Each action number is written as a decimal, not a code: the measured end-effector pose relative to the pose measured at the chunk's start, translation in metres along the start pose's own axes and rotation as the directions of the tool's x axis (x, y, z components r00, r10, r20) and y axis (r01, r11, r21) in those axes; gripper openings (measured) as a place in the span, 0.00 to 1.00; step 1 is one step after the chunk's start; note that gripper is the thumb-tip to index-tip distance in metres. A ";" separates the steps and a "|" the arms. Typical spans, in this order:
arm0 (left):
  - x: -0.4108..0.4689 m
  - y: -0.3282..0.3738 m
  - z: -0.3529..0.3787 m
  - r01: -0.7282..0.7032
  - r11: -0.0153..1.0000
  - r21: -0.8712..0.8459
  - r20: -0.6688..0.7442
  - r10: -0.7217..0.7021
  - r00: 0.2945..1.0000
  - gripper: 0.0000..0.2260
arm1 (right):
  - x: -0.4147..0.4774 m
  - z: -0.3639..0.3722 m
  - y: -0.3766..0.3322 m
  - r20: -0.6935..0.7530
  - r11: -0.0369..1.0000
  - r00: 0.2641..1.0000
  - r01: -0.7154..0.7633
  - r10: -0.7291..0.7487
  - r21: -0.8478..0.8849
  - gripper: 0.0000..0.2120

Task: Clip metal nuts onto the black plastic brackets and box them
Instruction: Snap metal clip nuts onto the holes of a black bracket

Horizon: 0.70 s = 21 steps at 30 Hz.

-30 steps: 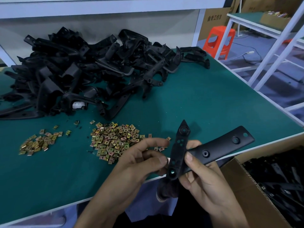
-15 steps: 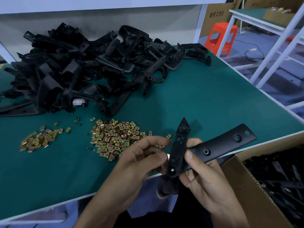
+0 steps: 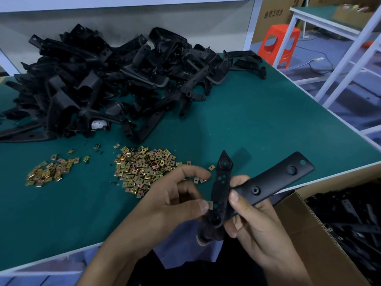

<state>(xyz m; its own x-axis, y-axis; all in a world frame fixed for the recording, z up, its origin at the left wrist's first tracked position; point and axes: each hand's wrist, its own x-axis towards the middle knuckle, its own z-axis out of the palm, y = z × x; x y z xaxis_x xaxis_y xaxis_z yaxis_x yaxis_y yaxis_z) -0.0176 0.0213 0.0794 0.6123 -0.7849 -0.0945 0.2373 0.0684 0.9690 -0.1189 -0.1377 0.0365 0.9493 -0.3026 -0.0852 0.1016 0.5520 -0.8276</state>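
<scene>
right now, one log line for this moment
left hand: pinches nut at bracket | right hand: grips bracket | box: holds brackets

Green table (image 3: 257, 124), bracket heap (image 3: 107, 79), 2 nut piles (image 3: 142, 168)

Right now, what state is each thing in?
Bracket, held in the air by right hand.
Nut, pinched by left hand at the bracket's edge; seated or not, cannot tell.
Loose nuts, two heaps on the table.
Bracket pile, heaped, untouched.
Box, open, brackets inside.
</scene>
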 end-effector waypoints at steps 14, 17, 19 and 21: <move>0.020 -0.024 -0.010 0.008 0.938 0.347 0.008 -0.011 1.000 0.12 | 0.003 -0.015 0.006 -0.165 0.987 0.986 0.008 -0.036 -0.163 0.11; 0.049 -0.041 -0.028 0.033 0.608 0.793 -0.179 0.180 0.967 0.08 | 0.003 -0.024 0.003 -0.234 0.997 0.970 0.044 -0.060 -0.071 0.06; 0.071 -0.048 -0.042 0.114 0.305 0.945 -0.210 0.302 0.930 0.10 | 0.002 -0.029 0.001 -0.258 0.996 0.964 0.048 -0.064 -0.069 0.06; 0.090 -0.054 -0.052 0.154 0.169 0.974 -0.200 0.303 0.932 0.13 | 0.001 -0.031 0.001 -0.259 0.997 0.965 0.033 -0.050 -0.069 0.08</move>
<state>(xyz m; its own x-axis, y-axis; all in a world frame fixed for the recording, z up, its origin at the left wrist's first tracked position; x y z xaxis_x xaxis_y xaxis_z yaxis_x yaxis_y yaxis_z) 0.0638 -0.0209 0.0064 0.7931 -0.5878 0.1595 -0.5999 -0.7088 0.3712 -0.1272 -0.1617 0.0184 0.8335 -0.5209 -0.1844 0.1125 0.4866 -0.8663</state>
